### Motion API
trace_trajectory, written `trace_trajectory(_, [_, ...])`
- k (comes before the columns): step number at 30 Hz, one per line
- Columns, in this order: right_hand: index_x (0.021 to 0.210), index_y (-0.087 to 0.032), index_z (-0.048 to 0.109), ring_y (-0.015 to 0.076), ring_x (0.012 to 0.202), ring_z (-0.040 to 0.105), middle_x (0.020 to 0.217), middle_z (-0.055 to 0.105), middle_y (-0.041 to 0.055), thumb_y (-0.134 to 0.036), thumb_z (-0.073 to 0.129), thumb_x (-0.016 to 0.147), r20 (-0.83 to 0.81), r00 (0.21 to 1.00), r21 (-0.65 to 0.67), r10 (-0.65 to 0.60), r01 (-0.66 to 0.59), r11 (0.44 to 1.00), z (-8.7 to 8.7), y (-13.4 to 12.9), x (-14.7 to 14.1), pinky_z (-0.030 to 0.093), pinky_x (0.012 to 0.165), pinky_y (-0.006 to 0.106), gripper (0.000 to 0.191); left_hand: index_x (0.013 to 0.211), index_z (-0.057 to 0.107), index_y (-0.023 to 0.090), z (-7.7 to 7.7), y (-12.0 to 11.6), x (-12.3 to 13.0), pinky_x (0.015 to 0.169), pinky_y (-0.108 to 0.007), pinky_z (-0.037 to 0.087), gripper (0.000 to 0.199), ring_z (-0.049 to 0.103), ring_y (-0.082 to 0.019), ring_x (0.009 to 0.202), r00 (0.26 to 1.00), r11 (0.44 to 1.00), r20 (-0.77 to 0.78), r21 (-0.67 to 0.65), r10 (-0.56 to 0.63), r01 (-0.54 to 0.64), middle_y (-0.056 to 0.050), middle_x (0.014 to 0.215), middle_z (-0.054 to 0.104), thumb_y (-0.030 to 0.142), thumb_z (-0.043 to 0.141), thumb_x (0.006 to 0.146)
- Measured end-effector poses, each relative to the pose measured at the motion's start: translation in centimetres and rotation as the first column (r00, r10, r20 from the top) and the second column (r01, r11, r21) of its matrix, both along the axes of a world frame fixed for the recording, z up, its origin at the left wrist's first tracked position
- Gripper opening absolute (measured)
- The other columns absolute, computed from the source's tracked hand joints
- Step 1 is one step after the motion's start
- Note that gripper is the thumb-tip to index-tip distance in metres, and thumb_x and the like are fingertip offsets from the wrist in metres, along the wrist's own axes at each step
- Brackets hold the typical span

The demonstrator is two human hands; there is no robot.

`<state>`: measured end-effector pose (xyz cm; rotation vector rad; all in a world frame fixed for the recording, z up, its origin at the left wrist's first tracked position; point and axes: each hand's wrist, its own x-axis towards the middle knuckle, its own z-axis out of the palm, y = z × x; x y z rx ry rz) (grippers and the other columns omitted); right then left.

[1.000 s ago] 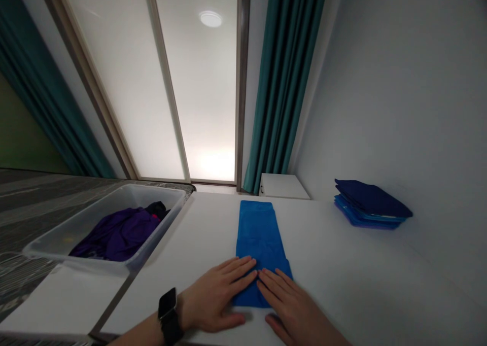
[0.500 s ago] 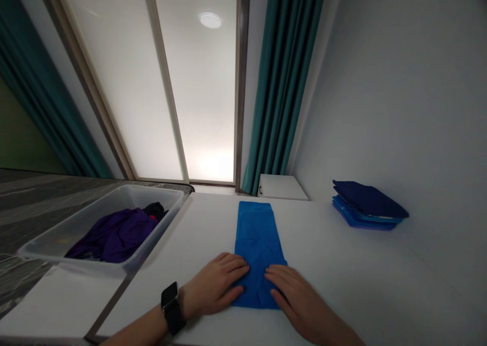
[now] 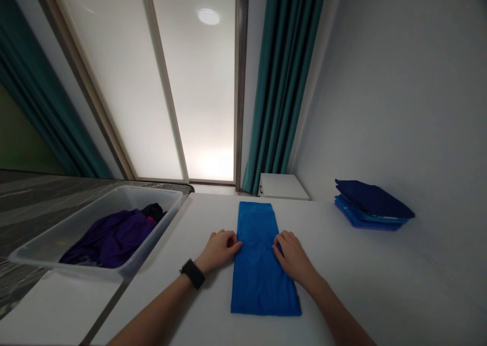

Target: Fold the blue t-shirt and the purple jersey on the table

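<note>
A long, folded blue cloth (image 3: 262,280) lies flat on the white table, its length running away from me. My left hand (image 3: 220,249), with a black watch on the wrist, has thumb and index finger pinched at the cloth's left edge, about halfway up. Opposite it, my right hand (image 3: 291,254) is curled with its fingertips pinching the right edge. Slight wrinkles cross the cloth between the two hands. What garment or item the cloth is, I cannot tell.
Left of the table's middle stands a clear plastic bin (image 3: 152,249) holding crumpled purple cloth (image 3: 114,237) and some dark and red fabric. A stack of folded blue and navy cloths (image 3: 375,204) sits at the right by the wall. Beyond the table is a low white cabinet (image 3: 283,186).
Both hands have moved forward from lying flat on the cloth's near part to pinching its side edges farther up. The cloth's near end is now uncovered and looks wider.
</note>
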<state>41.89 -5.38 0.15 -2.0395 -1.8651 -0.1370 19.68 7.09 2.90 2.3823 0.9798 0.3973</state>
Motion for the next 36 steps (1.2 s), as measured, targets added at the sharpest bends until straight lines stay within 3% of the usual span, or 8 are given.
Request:
trace_trajectory(7, [0.087,-0.020,0.053,0.0200,0.084,0.056,0.088,0.062,0.0059,-0.022,0.036,0.096,-0.148,0.989,-0.008,0.011,-0.012,1.000,-1.1,0.3,0.4,0.041,0.078,0.032,0.019,0.074,0.058,0.018,-1.3,0.0,0.1,0.062,-0.026,0.038,0.030,0.054,-0.015,0.064,0.984,0.989,0.177,-0.149,0.035,-0.008,0.001,0.068,0.061,0.045,0.050,0.086])
trace_trajectory(12, [0.088,-0.021,0.053,0.0197,0.085,0.059,0.089,0.064,0.0064,-0.020,0.035,0.093,-0.243,0.970,-0.028,-0.013,0.006,1.000,-1.2,0.9,0.6,0.042,0.079,0.032,0.019,0.077,0.058,0.018,-2.3,0.4,0.4,0.060,-0.025,0.038,0.028,0.058,-0.016,0.064,0.976,0.982,0.200,-0.179,0.091,-0.055,0.000,0.069,0.064,0.044,0.050,0.087])
trace_trajectory(19, [0.090,-0.022,0.055,0.0187,0.085,0.061,0.090,0.067,0.0040,-0.020,0.039,0.091,-0.217,0.975,-0.052,-0.043,0.033,0.998,-1.1,1.4,0.6,0.041,0.077,0.030,0.016,0.077,0.060,0.020,-2.3,0.3,1.0,0.062,-0.027,0.039,0.024,0.061,-0.019,0.069,0.989,0.987,0.063,-0.091,0.137,-0.131,-0.002,0.073,0.068,0.041,0.055,0.086])
trace_trajectory(23, [0.090,-0.023,0.056,0.0192,0.088,0.062,0.093,0.067,0.0037,-0.021,0.039,0.092,-0.164,0.984,-0.062,-0.068,0.058,0.996,-1.1,1.3,0.4,0.039,0.076,0.030,0.017,0.090,0.062,0.021,-1.4,-0.3,0.7,0.075,-0.032,0.044,0.017,0.062,-0.022,0.082,0.994,0.992,0.042,0.070,0.103,-0.106,-0.004,0.084,0.068,0.035,0.052,0.088])
trace_trajectory(26, [0.089,-0.023,0.055,0.0196,0.090,0.061,0.093,0.067,0.0034,-0.021,0.038,0.094,-0.144,0.986,-0.084,-0.080,0.068,0.994,-0.9,1.3,0.3,0.038,0.076,0.031,0.017,0.109,0.061,0.021,0.4,-1.8,0.6,0.090,-0.040,0.044,0.025,0.058,-0.024,0.102,0.993,0.966,0.110,0.259,-0.044,0.014,-0.008,0.109,0.066,0.029,0.044,0.092])
trace_trajectory(30, [0.090,-0.022,0.055,0.0190,0.091,0.061,0.094,0.067,0.0036,-0.021,0.038,0.095,-0.107,0.991,-0.091,-0.080,0.071,0.993,-0.9,1.2,0.3,0.036,0.076,0.030,0.018,0.136,0.047,0.022,2.0,-4.5,1.4,0.110,-0.041,0.032,0.043,0.046,-0.024,0.127,0.917,0.860,-0.027,0.338,-0.398,0.383,-0.007,0.138,0.053,0.034,0.042,0.095])
trace_trajectory(33, [0.091,-0.022,0.055,0.0188,0.092,0.061,0.094,0.067,0.0033,-0.020,0.038,0.096,-0.075,0.993,-0.083,-0.092,0.086,0.993,-1.1,1.2,0.2,0.036,0.077,0.030,0.018,0.145,0.037,0.019,1.1,-5.7,2.3,0.114,-0.046,0.027,0.063,0.037,-0.029,0.137,0.865,0.820,-0.138,0.274,-0.482,0.501,-0.012,0.149,0.040,0.050,0.046,0.092])
trace_trajectory(36, [0.092,-0.022,0.055,0.0190,0.092,0.060,0.094,0.066,0.0033,-0.021,0.038,0.097,-0.030,0.993,-0.083,-0.115,0.112,0.990,-1.1,1.2,0.0,0.035,0.078,0.031,0.018,0.149,0.031,0.018,-0.7,-5.8,2.5,0.115,-0.048,0.024,0.071,0.030,-0.031,0.141,0.856,0.824,-0.173,0.232,-0.487,0.516,-0.013,0.154,0.030,0.057,0.044,0.090])
